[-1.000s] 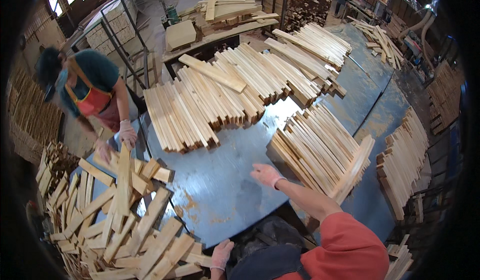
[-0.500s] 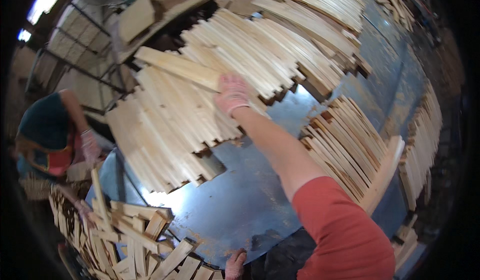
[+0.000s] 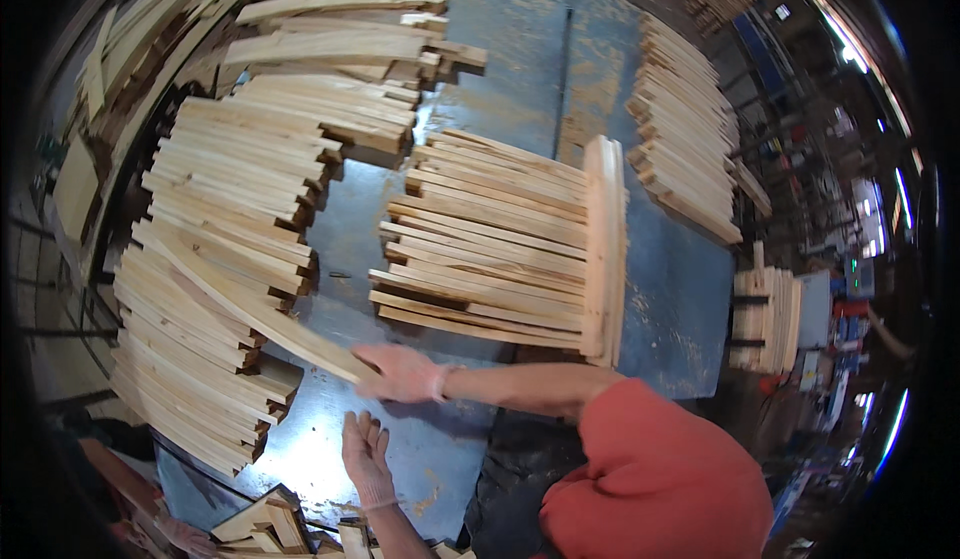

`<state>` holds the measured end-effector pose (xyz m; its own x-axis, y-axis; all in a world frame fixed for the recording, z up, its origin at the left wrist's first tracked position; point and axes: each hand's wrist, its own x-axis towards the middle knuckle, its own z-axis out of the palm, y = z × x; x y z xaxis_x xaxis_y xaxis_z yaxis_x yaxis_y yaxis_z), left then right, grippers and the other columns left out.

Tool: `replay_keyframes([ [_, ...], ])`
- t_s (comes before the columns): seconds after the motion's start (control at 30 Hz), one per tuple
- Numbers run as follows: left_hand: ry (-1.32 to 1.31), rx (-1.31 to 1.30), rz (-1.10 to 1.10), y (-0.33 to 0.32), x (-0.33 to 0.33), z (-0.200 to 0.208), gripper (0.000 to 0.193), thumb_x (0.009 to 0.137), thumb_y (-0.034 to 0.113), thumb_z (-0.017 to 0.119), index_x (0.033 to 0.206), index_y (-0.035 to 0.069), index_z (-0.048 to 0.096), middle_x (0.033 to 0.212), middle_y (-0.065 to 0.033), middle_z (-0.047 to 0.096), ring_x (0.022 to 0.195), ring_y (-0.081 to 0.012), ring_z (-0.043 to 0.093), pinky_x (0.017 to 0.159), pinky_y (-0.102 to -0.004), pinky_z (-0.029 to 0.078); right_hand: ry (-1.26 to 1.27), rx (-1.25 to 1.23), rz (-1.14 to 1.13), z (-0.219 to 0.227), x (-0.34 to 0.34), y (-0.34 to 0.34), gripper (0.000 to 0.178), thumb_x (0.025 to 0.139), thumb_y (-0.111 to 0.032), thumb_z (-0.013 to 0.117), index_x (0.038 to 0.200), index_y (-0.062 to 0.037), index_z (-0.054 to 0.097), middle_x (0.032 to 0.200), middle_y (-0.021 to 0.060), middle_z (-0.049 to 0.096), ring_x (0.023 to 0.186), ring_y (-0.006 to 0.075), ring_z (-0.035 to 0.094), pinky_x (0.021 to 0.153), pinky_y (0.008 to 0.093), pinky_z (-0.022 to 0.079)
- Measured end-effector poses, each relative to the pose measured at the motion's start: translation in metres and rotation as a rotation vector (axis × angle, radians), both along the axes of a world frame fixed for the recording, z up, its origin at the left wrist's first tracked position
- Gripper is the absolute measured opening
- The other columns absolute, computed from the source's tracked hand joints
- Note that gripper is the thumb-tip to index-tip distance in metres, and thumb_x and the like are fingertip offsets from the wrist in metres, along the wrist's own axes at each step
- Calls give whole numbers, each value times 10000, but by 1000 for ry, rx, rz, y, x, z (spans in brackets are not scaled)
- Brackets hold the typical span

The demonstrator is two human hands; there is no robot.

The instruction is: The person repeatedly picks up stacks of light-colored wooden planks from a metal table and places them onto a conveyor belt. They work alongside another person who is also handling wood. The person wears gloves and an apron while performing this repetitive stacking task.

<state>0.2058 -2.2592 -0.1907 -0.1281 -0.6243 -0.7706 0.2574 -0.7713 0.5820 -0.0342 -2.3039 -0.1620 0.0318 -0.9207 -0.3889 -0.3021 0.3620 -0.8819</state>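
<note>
From my end, I have the right hand (image 3: 403, 373) closed around the near right end of a plank (image 3: 262, 317); its grip underneath is hidden. The left hand (image 3: 367, 456) is just beside, fingers loosely curled, nothing in it that I can see.

The plank spans from the row (image 3: 195, 364) at left to over the bare counter (image 3: 670, 299); I can't tell whether its far end rests on the row or floats just above.

I judge it light and stiff, dry enough not to slip, and hardly fragile, though rough edges could splinter. Held by one end, it likely dips at the other, so a second hold nearer mid-length would steady it.

Its long axis runs diagonally, far left to near right, slanting across the row's pieces.
</note>
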Motion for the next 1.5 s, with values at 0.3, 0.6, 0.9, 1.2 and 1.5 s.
replay_keyframes([
  [0.3,575,21,-180,66,-52,-8,563,987,314,779,1424,36,558,1290,-183,677,1161,-358,673,1086,-543,542,-30,185,-23,33,7,267,884,936,-513,761,1609,-26,461,1321,241,713,1207,335,694,1048,404,533],
  [0.6,498,40,-173,132,-84,33,494,942,144,795,1385,96,581,1289,-133,685,1170,-321,696,1049,-547,578,797,282,-812,68,-197,276,1126,915,-562,777,1698,25,220,1743,260,308,1585,437,347,1307,489,314],
  [0.9,401,119,-384,130,-164,33,486,896,90,803,1327,108,579,1154,-93,728,1130,-337,734,1060,-590,590,666,650,-937,21,-312,233,1175,870,-483,802,1709,15,147,1551,324,556,1381,425,618,1163,473,499],
  [1.2,390,138,-389,100,-247,53,548,884,42,796,1395,37,598,1286,-141,696,1230,-343,685,1062,-529,599,865,291,-680,75,-413,183,772,871,-259,777,1561,-134,456,1257,223,742,1206,416,705,1043,509,546],
  [1.5,359,195,-462,85,-292,39,735,838,117,866,1488,-6,548,1339,-149,699,1201,-332,702,1047,-479,590,1160,244,-93,39,-538,33,676,898,-101,708,1542,-158,511,1358,152,701,1300,353,649,1057,487,498],
])
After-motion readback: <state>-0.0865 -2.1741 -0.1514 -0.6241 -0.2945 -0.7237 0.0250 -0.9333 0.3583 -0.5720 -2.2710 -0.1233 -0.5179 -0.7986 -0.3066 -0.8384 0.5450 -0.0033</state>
